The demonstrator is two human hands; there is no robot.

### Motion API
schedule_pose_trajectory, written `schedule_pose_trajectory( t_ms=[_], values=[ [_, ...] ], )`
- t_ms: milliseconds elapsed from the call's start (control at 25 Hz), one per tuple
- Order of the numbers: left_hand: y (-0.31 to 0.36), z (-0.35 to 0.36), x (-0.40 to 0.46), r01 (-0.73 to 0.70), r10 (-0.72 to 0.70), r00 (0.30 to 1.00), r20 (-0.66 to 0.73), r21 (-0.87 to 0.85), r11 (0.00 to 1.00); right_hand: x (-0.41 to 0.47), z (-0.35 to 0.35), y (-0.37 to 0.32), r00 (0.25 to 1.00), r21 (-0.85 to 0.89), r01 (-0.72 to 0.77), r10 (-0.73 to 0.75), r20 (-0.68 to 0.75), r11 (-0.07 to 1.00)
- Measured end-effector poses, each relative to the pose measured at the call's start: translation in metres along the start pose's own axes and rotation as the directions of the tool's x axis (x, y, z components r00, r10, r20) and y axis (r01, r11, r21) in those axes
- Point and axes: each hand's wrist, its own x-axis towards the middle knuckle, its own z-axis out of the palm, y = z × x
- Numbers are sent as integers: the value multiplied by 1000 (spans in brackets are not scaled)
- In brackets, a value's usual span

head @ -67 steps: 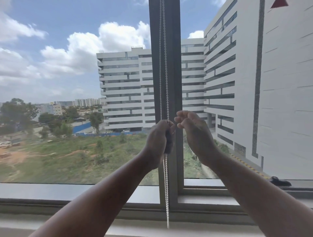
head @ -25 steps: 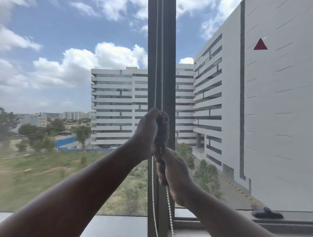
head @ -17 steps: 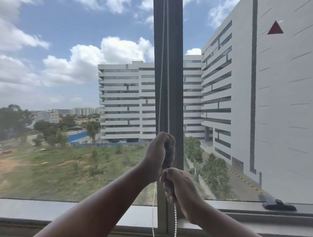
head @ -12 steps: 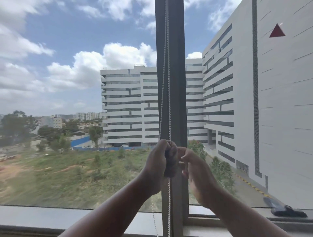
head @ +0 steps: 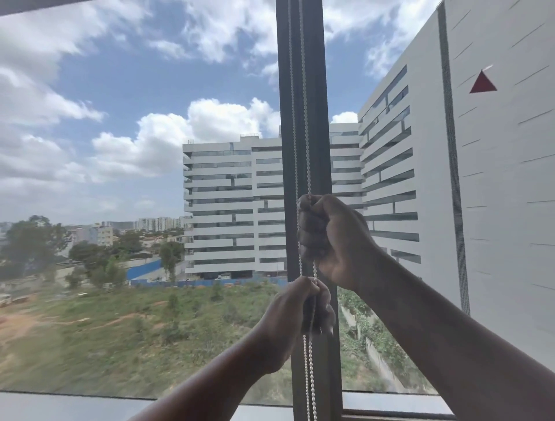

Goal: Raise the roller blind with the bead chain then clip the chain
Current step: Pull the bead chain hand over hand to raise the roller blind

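Observation:
A white bead chain [head: 303,120] hangs in two strands in front of the dark window mullion [head: 315,90]. My right hand [head: 330,237] is the upper one, its fingers curled round the chain's right strand. Below it my left hand [head: 297,315] grips the chain at about sill-side height, with both strands running down out of the fist. A thin edge of the roller blind [head: 27,3] shows at the top left corner. No chain clip is in view.
The window sill [head: 75,405] runs along the bottom of the view. Glass panes fill both sides of the mullion, with white buildings and a grassy plot outside. A red triangle sticker [head: 483,82] sits on the right pane.
My right hand has gone from beside the left hand up the chain and now grips above it. My left hand has come down with the chain. The view has tilted upward.

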Motion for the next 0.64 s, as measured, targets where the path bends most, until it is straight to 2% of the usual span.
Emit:
schedule_pose_trajectory(
  t_ms=[80, 160, 240, 320, 400, 520, 640],
  values=[
    [21, -17, 0, 27, -45, 995, 89, 195, 980, -2, -2, -3, 1000, 6, -2, 2, 27, 1000],
    [60, -35, 11, -35, 31, 999, 21, 265, 964, -4, -1, -5, 999, -13, 2, -1, 34, 1000],
    [111, -44, 32, -117, 138, 980, -140, 148, 982, -7, 3, -6, 1000, -67, 11, -11, -2, 998],
    [158, -39, 54, -162, 158, 955, -252, 4, 987, -8, 9, -6, 1000, -111, 15, -18, -23, 994],
    [188, -19, 65, -182, 152, 952, -265, -90, 979, -9, 14, -4, 999, -134, 40, -42, -9, 990],
    [197, 4, 68, -225, 160, 944, -288, -206, 952, -12, 14, -3, 993, -179, 112, -115, -4, 977],
    [188, 12, 68, -204, 126, 936, -328, -214, 955, -17, 8, 2, 992, -240, 122, -126, -1, 963]
  ],
)
